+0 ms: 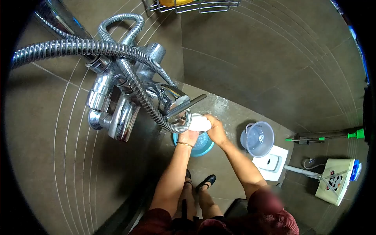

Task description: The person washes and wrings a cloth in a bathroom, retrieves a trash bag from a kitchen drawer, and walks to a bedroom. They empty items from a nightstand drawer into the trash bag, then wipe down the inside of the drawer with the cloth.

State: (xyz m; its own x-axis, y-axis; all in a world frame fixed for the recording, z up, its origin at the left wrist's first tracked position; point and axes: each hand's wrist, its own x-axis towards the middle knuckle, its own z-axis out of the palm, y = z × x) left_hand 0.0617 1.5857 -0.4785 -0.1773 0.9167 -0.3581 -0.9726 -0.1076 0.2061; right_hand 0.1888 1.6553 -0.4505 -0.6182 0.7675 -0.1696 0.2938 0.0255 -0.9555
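A bunched white cloth [200, 123] is held up below the chrome shower mixer [164, 98]. My right hand [216, 128] has its fingers closed on the cloth's right side. On the other side, my left hand [188, 137] grips the cloth from the left and below, its fingers partly hidden by the metal hose and the cloth. A thin bangle [185, 144] circles my left wrist. Beneath both hands stands a blue basin [203, 152] with what looks like water in it; the hands and cloth cover part of its rim.
Coiled metal hose [133, 80] hangs in front of the mixer. A translucent bucket [260, 139] stands right of the basin, beside a white squat toilet [271, 163]. Farther right are a cistern [335, 181] and a green-tipped stick [313, 138]. A wire rack [196, 6] is fixed above.
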